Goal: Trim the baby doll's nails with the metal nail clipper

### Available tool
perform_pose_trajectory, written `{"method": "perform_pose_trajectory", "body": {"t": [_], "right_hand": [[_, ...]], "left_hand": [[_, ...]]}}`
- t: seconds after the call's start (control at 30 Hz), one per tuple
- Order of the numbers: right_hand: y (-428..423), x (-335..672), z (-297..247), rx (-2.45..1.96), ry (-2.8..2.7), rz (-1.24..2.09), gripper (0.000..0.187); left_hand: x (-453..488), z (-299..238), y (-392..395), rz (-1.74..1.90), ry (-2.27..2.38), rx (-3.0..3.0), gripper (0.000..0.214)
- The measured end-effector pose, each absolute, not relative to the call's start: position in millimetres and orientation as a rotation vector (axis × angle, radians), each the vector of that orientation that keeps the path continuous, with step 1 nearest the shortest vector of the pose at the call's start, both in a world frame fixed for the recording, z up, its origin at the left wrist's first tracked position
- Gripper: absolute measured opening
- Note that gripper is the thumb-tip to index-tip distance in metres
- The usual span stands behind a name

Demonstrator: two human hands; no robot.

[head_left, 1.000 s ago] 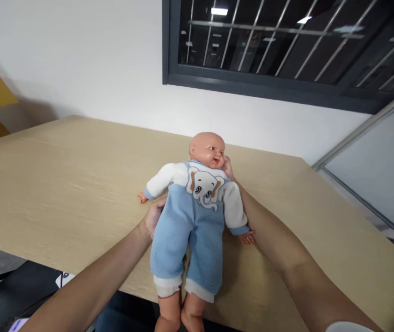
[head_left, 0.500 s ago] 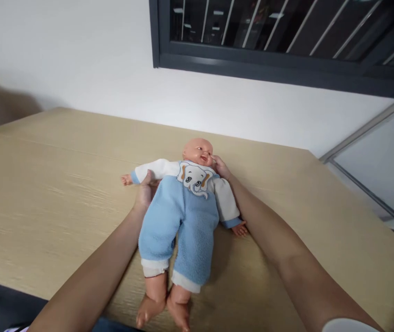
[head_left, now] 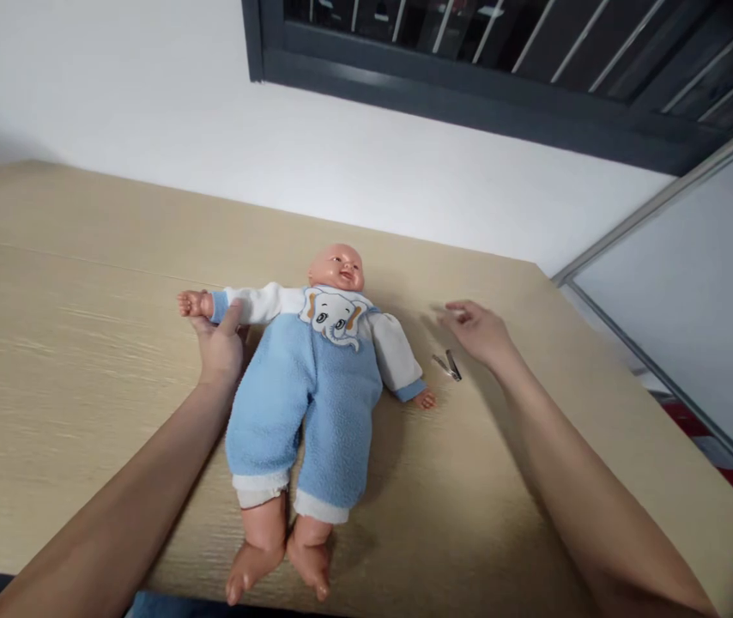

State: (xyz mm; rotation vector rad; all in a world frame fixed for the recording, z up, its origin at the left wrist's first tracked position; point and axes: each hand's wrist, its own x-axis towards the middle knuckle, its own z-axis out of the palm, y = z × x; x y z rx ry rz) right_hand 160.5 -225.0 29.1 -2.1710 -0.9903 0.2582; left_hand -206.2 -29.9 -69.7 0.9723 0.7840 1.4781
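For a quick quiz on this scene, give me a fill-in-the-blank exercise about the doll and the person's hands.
The baby doll in a blue fleece romper lies on its ____ on the light wood table.
The white chest panel shows a cartoon ____.
The person's left hand touches the doll's outstretched ____.
The hand nearest the small metal nail clippers is the person's ____ one.

Missing words: back; elephant; arm; right.

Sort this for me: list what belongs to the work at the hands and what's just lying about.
In use:
baby doll in a blue romper
left hand, around the doll's sleeve
right hand, near the clippers
metal nail clippers

Just around:
wood-grain table
dark window frame
glass partition
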Motion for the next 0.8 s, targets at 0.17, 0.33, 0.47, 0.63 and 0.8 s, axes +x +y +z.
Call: {"method": "perform_pose_trajectory", "body": {"t": [0.17,0.33,0.47,0.63,0.8], "right_hand": [[-276.2,141.7,3.4,-2.232,-1.198,0.264,0.032],[-264.4,133.1,1.9,-2.15,-1.287,0.28,0.028],[-243.4,115.7,36.6,-2.009,-1.267,0.339,0.039],[-183.5,33.0,85.0,-1.397,-1.128,0.737,0.036],[-105.7,-48.6,76.4,-0.919,-1.164,0.968,0.039]], "left_hand": [[-202.6,-57.0,-42.4,1.654,0.878,0.992,0.047],[-203.8,-44.7,-54.3,1.746,0.921,1.228,0.048],[-204.8,-41.0,-57.9,1.752,0.933,1.316,0.046],[-204.1,-44.2,-60.0,1.711,0.94,1.439,0.049],[-208.4,-44.3,-65.1,1.676,0.922,1.576,0.041]]}}
